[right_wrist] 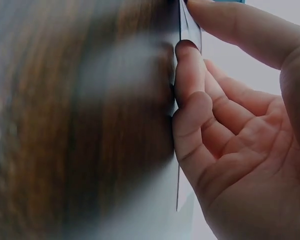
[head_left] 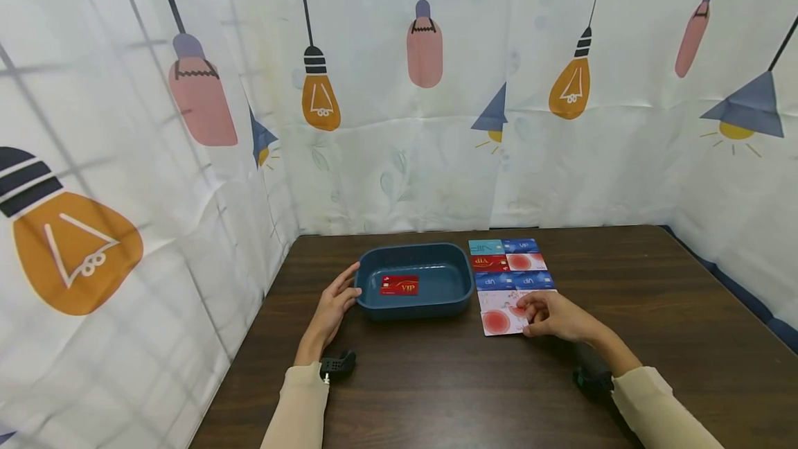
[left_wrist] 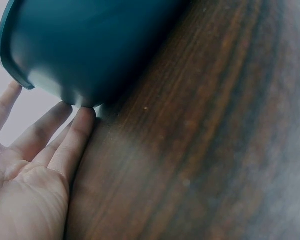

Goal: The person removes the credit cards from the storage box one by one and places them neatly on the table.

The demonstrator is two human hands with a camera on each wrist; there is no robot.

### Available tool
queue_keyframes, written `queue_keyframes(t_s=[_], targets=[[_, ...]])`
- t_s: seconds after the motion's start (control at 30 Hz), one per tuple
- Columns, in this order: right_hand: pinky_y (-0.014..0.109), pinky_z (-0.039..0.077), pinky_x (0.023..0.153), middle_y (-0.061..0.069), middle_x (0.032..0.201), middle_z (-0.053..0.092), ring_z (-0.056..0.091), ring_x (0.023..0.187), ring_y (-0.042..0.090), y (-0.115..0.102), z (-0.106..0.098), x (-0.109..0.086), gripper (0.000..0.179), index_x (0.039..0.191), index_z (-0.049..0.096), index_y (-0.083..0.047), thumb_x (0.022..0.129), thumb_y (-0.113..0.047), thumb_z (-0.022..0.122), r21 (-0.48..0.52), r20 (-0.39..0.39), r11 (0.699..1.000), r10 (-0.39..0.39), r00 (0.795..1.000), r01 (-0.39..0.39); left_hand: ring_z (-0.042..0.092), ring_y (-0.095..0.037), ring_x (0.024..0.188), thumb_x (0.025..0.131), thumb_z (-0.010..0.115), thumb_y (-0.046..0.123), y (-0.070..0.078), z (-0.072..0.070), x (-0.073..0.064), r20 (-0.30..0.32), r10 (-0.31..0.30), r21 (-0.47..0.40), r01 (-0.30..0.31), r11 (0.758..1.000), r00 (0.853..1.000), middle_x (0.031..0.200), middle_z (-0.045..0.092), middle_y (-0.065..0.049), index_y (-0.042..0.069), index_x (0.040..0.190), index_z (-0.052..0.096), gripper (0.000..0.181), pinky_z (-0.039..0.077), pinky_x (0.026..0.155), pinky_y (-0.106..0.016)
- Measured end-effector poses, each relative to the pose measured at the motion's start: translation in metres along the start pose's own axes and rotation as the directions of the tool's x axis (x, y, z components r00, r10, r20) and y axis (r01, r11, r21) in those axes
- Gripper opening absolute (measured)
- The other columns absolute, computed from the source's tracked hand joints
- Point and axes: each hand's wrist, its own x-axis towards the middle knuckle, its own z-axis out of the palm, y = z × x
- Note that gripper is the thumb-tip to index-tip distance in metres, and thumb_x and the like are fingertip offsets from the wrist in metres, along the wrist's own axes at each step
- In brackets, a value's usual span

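Note:
My left hand [head_left: 333, 310] rests against the left end of a blue rectangular basin [head_left: 411, 312]. In the left wrist view, its straight fingers [left_wrist: 72, 142] touch the basin's outer wall. A red VIP card [head_left: 400, 285] lies inside. My right hand [head_left: 561, 319] pinches the edge of a pink-and-white card [head_left: 514, 324] at the near end of a block of cards. In the right wrist view, thumb and forefinger [right_wrist: 190, 67] meet at thin card edges, while the other fingers curl beside the tabletop. Part of the near cards is hidden by this hand.
Beyond the right hand, the block holds a teal card [head_left: 485, 247], blue VIP cards [head_left: 495, 280] and a red card [head_left: 490, 263], laid in two columns right of the basin. All stand on a dark wooden table [head_left: 436, 380], with a lamp-patterned curtain [head_left: 386, 179] behind.

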Motion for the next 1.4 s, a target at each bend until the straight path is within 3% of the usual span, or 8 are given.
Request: queue_keyframes(t_s=[0.27, 0.57, 1.4], targets=[[0.021, 0.050, 0.065, 0.006, 0.086, 0.062, 0.057, 0.073, 0.009, 0.0027, -0.0042, -0.0014, 0.045, 0.120, 0.062, 0.005, 0.086, -0.019, 0.082, -0.066, 0.011, 0.998, -0.004, 1.000, 0.005, 0.043, -0.038, 0.142, 0.102, 0.053, 0.007, 0.0004, 0.0004, 0.0001, -0.005, -0.003, 0.010, 0.003, 1.000, 1.000, 0.160, 0.040, -0.017, 0.020, 0.158, 0.040, 0.058, 0.050, 0.095, -0.018], [0.021, 0.049, 0.066, 0.007, 0.087, 0.063, 0.057, 0.073, 0.011, 0.0033, -0.0055, -0.0025, 0.047, 0.123, 0.062, 0.003, 0.087, -0.020, 0.082, -0.056, 0.042, 0.998, -0.013, 0.999, 0.015, 0.044, -0.037, 0.142, 0.102, 0.055, 0.009, -0.0008, -0.0004, 0.0004, -0.008, 0.004, 0.020, -0.004, 1.000, 1.000, 0.159, 0.042, -0.017, 0.022, 0.157, 0.042, 0.058, 0.050, 0.097, -0.019], [0.021, 0.047, 0.061, 0.004, 0.084, 0.062, 0.055, 0.069, 0.009, 0.0034, -0.0010, -0.0016, 0.038, 0.115, 0.065, -0.001, 0.085, -0.016, 0.082, -0.112, 0.030, 0.992, -0.056, 0.998, 0.059, 0.043, -0.035, 0.141, 0.103, 0.053, 0.007, -0.0021, -0.0008, 0.0016, -0.005, -0.002, 0.015, 0.002, 1.000, 1.000, 0.160, 0.041, -0.014, 0.023, 0.158, 0.041, 0.058, 0.050, 0.096, -0.020]])
